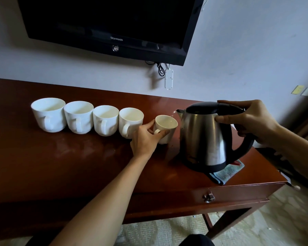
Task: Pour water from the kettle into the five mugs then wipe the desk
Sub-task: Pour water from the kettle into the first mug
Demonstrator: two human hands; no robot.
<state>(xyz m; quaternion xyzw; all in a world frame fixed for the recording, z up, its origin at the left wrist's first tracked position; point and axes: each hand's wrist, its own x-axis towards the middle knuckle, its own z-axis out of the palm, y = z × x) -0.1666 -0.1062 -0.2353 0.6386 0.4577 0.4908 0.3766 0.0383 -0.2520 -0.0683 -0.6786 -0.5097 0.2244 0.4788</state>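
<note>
Several white mugs stand in a row on the dark red wooden desk [60, 166]. My left hand [146, 139] grips the smaller rightmost mug [166, 124] by its handle side. My right hand [251, 119] holds the black handle of the steel kettle [204, 135], with the thumb on the lid. The kettle's spout sits just above that mug's rim, with a few drops at the spout. Next to the held mug stands a larger mug [131, 119], then further mugs [105, 119] out to the far left mug [49, 113].
A blue-green cloth [228, 173] lies under and behind the kettle near the desk's right front corner. A black TV [114, 23] hangs on the wall above, with cables and a white power strip [168, 78] below it. A drawer handle [209, 197] faces me.
</note>
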